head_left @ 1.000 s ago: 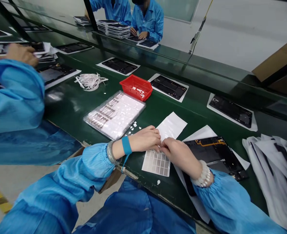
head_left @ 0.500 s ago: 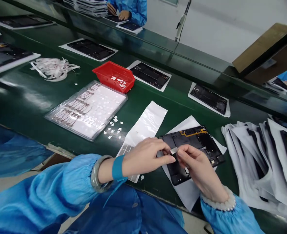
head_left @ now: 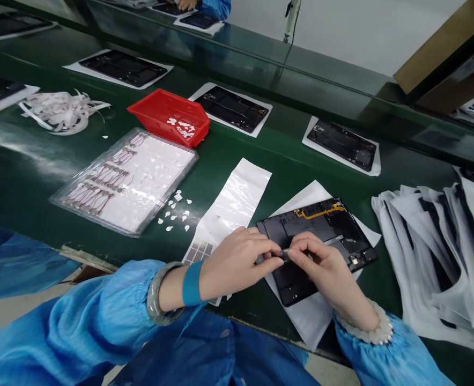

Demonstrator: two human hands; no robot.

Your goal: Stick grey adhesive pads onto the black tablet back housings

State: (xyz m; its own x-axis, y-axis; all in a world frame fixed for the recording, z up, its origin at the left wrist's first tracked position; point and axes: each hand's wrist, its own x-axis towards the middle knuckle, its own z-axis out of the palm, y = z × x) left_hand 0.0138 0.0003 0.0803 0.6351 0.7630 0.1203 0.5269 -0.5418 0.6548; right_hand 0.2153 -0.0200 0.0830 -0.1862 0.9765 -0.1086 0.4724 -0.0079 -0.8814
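My left hand [head_left: 241,261] and my right hand [head_left: 324,266] meet fingertip to fingertip above a black tablet housing [head_left: 325,228]. Between them both pinch a small grey, sticker-like piece [head_left: 284,253], mostly covered by the fingers. An orange flex cable [head_left: 319,213] runs along the housing's far edge. Under the housing lies a white sheet [head_left: 307,324]. Close by my left hand, partly beneath it, is a white backing strip [head_left: 241,195] with grey squares [head_left: 199,251] at its near end.
A clear tray [head_left: 140,220] of small wired parts stands left of a scatter of white tabs [head_left: 173,217]. Behind are a red bin [head_left: 148,107] and tangled white strips [head_left: 64,110]. White sleeves [head_left: 406,241] pile up at right. Another person's hand [head_left: 186,4] shows across the bench.
The view has shifted a little. My fingertips have drawn closer together around the small piece, which shows less and looks darker now. The housing stays under my hands.
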